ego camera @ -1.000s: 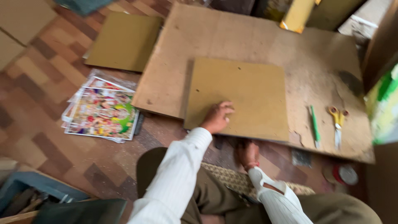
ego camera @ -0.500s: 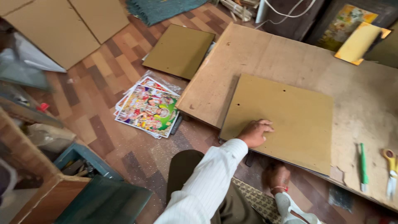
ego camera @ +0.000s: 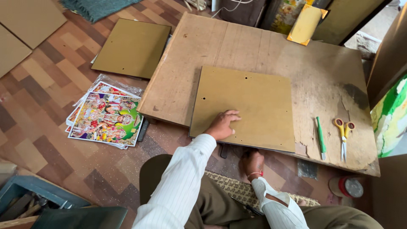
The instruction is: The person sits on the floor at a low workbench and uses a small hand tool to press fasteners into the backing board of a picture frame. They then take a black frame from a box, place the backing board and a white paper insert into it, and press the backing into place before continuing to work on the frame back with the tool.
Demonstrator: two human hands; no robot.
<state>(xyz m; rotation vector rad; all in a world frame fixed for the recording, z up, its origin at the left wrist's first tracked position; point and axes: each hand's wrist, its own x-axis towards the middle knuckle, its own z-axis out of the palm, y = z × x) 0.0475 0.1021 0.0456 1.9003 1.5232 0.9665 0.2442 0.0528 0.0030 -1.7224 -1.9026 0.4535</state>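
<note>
Here the left hand (ego camera: pixel 223 125) lies flat on the near left corner of a brown board (ego camera: pixel 250 106), with the fingers spread and pressing down; it pinches nothing. The board rests on the low wooden tabletop (ego camera: pixel 182 72), near its front edge, and its near side reaches a little over that edge. The right hand (ego camera: pixel 253 163) is lower, under the near edge of the tabletop, just below the board; I cannot tell if it is open or closed, because its fingers are hidden there.

To the right of the board, a green pen (ego camera: pixel 321 136) and yellow scissors (ego camera: pixel 342 135) lie untouched on the tabletop, well apart from both hands. On the floor to the left there is a stack of colourful prints (ego camera: pixel 106 116), and further away a second brown board (ego camera: pixel 133 46).

As I judge it, the work is at an early point: the board is placed and held, but nothing lies on it.
</note>
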